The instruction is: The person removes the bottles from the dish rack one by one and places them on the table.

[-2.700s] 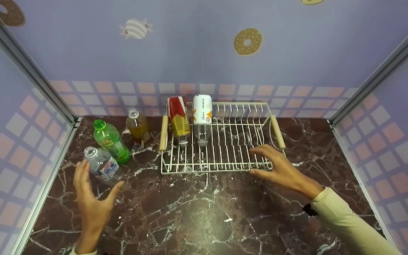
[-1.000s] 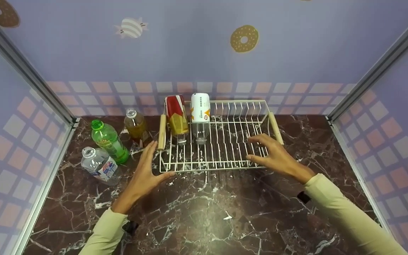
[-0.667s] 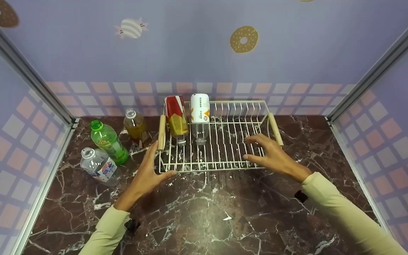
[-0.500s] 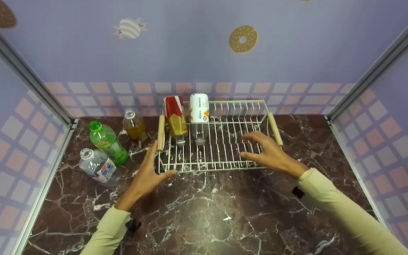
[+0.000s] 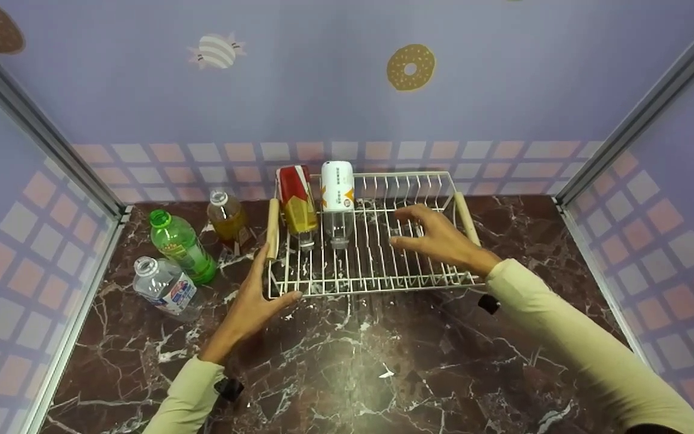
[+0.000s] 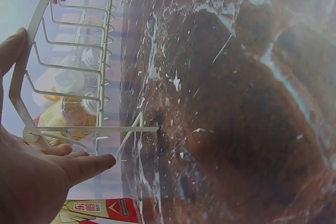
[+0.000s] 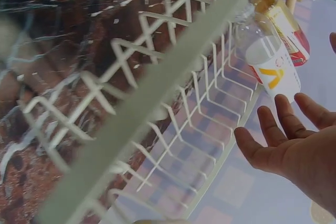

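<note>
L hand (image 5: 252,301) has left the clear plastic bottle w/ red-blue-white label (image 5: 169,290), where it was 2.7 s ago; now at L front corner of the cream wire rack (image 5: 377,278), fingertips by lower end of its L pale-wood rod handle (image 5: 273,223), thumb at the thin front rail (image 5: 347,293). More of L pale-yellow cloth sleeve (image 5: 187,389) shows than then, plus small black object (image 5: 229,389) at wrist. R hand (image 5: 437,235) has gone deeper over rack, twd white-labelled clear bottle (image 5: 337,187); thumb, nr front rail earlier, now well behind it. Rail's R end, prev. covered, now shows.
</note>
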`<state>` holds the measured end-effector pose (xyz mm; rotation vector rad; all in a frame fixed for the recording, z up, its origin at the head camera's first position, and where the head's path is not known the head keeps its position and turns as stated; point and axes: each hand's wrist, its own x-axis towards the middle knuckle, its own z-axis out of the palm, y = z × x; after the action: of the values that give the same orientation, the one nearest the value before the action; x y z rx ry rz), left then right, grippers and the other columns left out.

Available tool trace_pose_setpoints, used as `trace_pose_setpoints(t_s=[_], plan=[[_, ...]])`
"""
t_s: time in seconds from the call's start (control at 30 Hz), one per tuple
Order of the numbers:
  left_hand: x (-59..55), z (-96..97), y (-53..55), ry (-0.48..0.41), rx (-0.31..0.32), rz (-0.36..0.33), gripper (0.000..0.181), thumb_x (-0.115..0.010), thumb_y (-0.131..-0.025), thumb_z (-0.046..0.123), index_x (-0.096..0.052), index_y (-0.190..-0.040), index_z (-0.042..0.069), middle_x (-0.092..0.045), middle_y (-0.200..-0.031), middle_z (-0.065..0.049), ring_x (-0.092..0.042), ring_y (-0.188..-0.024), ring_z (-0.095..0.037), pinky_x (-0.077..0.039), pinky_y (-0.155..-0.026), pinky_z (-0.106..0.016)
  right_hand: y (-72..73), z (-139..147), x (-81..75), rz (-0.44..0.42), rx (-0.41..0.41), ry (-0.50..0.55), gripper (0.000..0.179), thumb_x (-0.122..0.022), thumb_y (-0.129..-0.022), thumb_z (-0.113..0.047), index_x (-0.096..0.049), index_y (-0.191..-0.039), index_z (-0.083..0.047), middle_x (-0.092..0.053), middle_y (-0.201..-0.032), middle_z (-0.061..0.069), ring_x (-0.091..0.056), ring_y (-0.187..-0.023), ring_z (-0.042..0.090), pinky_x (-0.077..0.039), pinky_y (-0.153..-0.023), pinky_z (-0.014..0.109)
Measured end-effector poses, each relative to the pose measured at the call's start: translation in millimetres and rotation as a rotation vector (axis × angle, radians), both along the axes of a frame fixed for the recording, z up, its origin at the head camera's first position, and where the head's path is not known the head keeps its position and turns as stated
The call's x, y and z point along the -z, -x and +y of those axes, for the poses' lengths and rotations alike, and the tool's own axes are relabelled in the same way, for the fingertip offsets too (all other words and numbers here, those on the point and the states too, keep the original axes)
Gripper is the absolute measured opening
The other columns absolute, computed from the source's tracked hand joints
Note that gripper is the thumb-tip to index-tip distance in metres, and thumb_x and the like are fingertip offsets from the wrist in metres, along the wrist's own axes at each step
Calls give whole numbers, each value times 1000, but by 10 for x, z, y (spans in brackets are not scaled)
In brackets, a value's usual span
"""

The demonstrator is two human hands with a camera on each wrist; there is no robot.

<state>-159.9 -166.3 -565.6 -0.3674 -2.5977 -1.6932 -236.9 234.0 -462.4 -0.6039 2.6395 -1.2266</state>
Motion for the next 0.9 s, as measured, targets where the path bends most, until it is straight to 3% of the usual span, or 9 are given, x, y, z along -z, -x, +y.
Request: trace_pose_setpoints(t_s=[0.2, 0.4, 0.5, 0.73, 0.9], plan=[[-53, 38, 14, 9, -12, -77, 123, -93, -91, 35, -8, -179, 19, -10, -183, -21, -17, -166, -50, -16, -129, -78, 165, -111, -66, -50, 22, 9, 78, -81, -100, -42, -51, -159, 0, -55, -161, 21, -51, -148, 43, -41, -126, 63], [-56, 41, 36, -29, -9, -85, 126, -95, -89, 35, -8, -179, 23, -14, -182, -24, -24, -164, -50, -25, -129, -74, 352, -234, -71, -85, 5, 16, 83, -79, -101, -47, -47, -161, 0, -51, -164, 23, -50, -149, 45, -46, -123, 62], [-43, 34, 44, -61, -9, -87, 125, -95, -89, 31, -9, -179, 23, -15, -181, -25, -28, -162, -51, -30, -129, -70, 438, -314, -68, -102, -15, 36, 86, -79, -101, -48, -44, -163, 0, -49, -166, 22, -48, -152, 43, -41, -127, 60], [-2, 36, 15, -127, -10, -83, 121, -94, -89, 24, -12, -178, 19, -21, -177, -30, -31, -160, -53, -27, -128, -74, 625, -471, 3, -154, -5, 67, 89, -81, -99, -48, -41, -164, -3, -51, -162, 22, -52, -147, 40, -51, -119, 59], [25, 33, -13, -157, -13, -86, 122, -94, -89, 23, -11, -178, 22, -20, -179, -26, -32, -161, -48, -24, -129, -72, 749, -566, 118, -190, -8, 67, 94, -82, -98, -48, -37, -165, 0, -49, -164, 24, -49, -150, 44, -45, -124, 60]])
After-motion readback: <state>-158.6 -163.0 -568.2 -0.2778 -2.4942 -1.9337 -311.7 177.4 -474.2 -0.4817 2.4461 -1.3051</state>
